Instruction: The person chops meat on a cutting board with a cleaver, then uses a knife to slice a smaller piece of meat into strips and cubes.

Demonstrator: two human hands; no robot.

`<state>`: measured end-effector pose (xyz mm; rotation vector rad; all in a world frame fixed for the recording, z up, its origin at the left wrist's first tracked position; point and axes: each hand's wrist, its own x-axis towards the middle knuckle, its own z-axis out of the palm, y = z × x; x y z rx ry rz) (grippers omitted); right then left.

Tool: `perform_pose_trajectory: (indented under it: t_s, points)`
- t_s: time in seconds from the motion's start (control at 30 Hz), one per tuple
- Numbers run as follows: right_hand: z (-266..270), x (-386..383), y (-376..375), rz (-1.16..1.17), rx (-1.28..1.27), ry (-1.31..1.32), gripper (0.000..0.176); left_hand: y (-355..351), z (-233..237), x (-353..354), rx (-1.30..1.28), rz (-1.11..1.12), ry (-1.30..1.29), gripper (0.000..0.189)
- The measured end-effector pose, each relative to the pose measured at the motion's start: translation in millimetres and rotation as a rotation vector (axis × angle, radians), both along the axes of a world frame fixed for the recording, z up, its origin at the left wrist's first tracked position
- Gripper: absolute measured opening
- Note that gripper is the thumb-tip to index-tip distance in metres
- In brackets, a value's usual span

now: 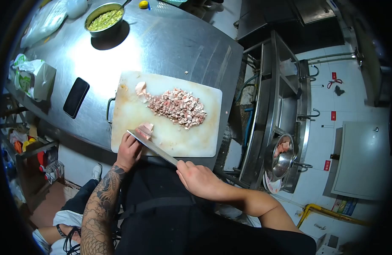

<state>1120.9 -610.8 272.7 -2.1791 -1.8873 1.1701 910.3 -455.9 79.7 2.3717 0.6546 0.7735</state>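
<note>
My right hand (199,180) is wrapped round the handle of a knife (155,148), whose blade slants up and left over the near edge of the white cutting board (196,146). Close to the blade's tip, my left hand (129,149) has its fingers curled against a piece of raw meat (145,129); the blade hides part of this contact. Farther back on the board lies a pile of diced meat (179,107). A larger pale chunk of meat (140,88) sits at the pile's left end.
Left of the board, a black phone (76,97) lies on the steel table (170,46), with a tissue pack (41,78) beyond it. A metal bowl of chopped green food (103,21) stands at the back. Right, a steel bowl (277,163) holds meat by the sink. Someone sits at lower left.
</note>
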Motion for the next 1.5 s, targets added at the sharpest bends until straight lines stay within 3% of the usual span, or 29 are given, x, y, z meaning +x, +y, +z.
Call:
perform_pose_trajectory:
  t_s: [0.27,0.37,0.57,1.0,1.1,1.17,1.27,1.33,1.5]
  points:
    - [-25,-9,26,0.007,0.061,0.018,0.020,2,-1,-1,-0.041,-0.007,-0.023,0.038]
    - [-5,-5,15,-0.018,-0.043,0.017,0.020,3,-3,-1,-0.040,-0.029,-0.029,0.040]
    - [-39,-11,41,-0.001,0.060,0.030,0.019,2,-1,5,-0.059,0.013,-0.035,0.037]
    - [-44,-3,20,-0.026,0.107,0.090,0.019,2,-13,1,-0.052,0.003,-0.089,0.036]
    - [-66,-2,7,-0.057,0.072,0.035,0.020,0,-11,1,-0.050,0.007,-0.067,0.036]
    - [-92,-6,17,-0.056,0.193,0.060,0.020,0,-9,2,-0.038,0.004,-0.052,0.037]
    - [-80,0,1,-0.028,0.198,0.049,0.018,-1,-10,1,-0.001,0.018,-0.100,0.034]
    - [-102,4,-6,-0.018,0.223,0.026,0.018,-1,-13,4,0.034,0.034,-0.114,0.034]
    - [-83,-6,6,-0.046,0.242,0.042,0.018,-1,-13,2,0.037,0.026,-0.125,0.034]
